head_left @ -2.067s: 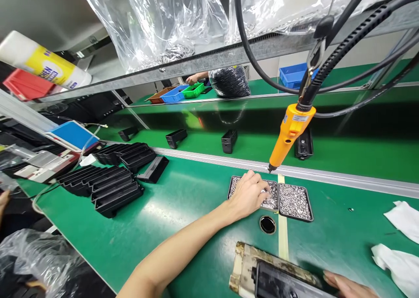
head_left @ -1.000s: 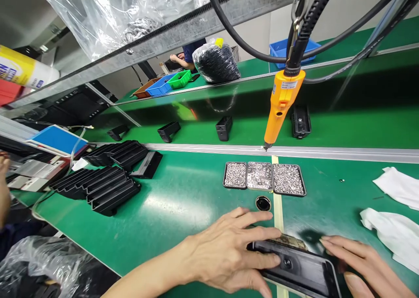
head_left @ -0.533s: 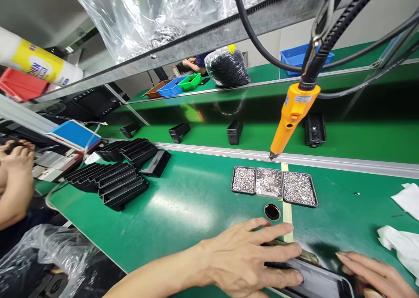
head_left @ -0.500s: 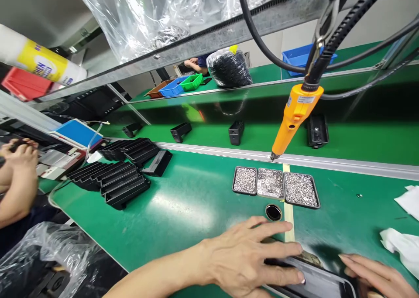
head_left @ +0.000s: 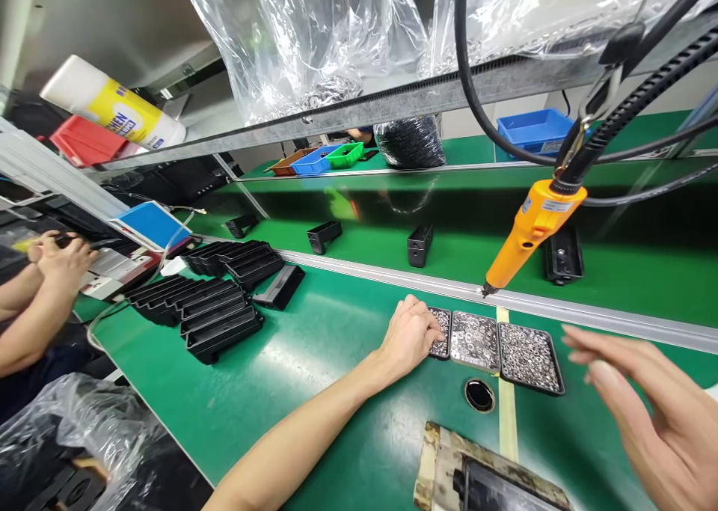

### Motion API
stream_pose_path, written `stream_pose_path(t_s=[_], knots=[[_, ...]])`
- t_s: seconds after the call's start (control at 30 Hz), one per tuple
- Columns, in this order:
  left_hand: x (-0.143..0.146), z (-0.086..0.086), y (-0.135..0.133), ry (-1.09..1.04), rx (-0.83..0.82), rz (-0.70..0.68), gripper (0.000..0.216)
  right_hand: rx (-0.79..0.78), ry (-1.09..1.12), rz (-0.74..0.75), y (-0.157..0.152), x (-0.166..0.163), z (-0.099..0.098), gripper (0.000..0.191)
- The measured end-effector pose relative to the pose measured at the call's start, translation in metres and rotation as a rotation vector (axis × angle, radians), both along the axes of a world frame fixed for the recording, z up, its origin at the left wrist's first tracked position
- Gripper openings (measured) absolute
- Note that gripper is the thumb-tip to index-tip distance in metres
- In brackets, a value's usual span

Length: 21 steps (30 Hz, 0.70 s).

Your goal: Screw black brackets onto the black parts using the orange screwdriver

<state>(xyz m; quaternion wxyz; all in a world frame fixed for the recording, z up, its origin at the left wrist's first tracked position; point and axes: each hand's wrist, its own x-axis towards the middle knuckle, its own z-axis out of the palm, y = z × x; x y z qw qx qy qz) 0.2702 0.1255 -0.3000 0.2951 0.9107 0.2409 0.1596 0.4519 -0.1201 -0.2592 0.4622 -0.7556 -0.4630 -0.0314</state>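
My left hand [head_left: 410, 333] is reaching into the leftmost small tray [head_left: 444, 349] of metal hardware. Its fingers are drawn together at the pieces, and what they pinch is hidden. Right of that tray sit a middle tray [head_left: 474, 340] with washer-like rings and a right tray [head_left: 530, 357] of small metal parts. My right hand [head_left: 654, 410] hovers just right of these trays, fingers stretched out, holding nothing. At the bottom edge lies a camouflage-patterned piece [head_left: 434, 462] with a black rectangular frame [head_left: 505, 488] on it, partly cut off by the view.
An orange electric screwdriver [head_left: 530, 230] hangs above the trays. A dark round hole [head_left: 479, 396] with a rim is in the green bench. Black housings [head_left: 221, 331] stand stacked at left. Black parts [head_left: 419, 246] line the back ledge. A co-worker's hands [head_left: 61, 260] are at far left.
My left hand has left the framed piece and moved up to the leftmost tray. My right hand has lifted off it toward the right tray. The view has shifted.
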Motion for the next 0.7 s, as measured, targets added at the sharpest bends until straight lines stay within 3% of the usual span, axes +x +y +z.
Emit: stream_pose_path(t_s=[0.1,0.17,0.2,0.3,0.37,0.5,0.6,0.7], knots=[[-0.003,0.006,0.001,-0.057,-0.094,0.024,0.018,0.03,0.114,-0.048,0.054,0.01,0.032,0.053],[-0.006,0.013,-0.002,-0.111,-0.179,0.048,0.019,0.067,0.17,-0.027,0.089,0.016,0.04,0.079],[-0.009,0.017,-0.006,-0.139,-0.237,0.059,0.02,0.075,0.203,-0.014,0.104,0.019,0.043,0.082],[-0.017,0.023,-0.024,-0.214,-0.477,0.07,0.022,0.104,0.335,0.033,0.132,0.021,0.047,0.065],[-0.023,0.023,-0.04,-0.255,-0.646,0.064,0.021,0.166,0.427,0.089,0.136,0.015,0.051,0.058],[-0.031,0.02,-0.067,-0.365,-0.939,0.053,0.033,0.341,0.605,0.268,0.119,-0.012,0.066,0.049],[-0.032,0.019,-0.079,-0.523,-1.152,0.074,0.045,0.468,0.776,0.353,0.104,-0.036,0.08,0.029],[-0.03,0.02,-0.085,-0.602,-1.179,0.11,0.053,0.526,0.95,0.34,0.091,-0.054,0.088,0.004]])
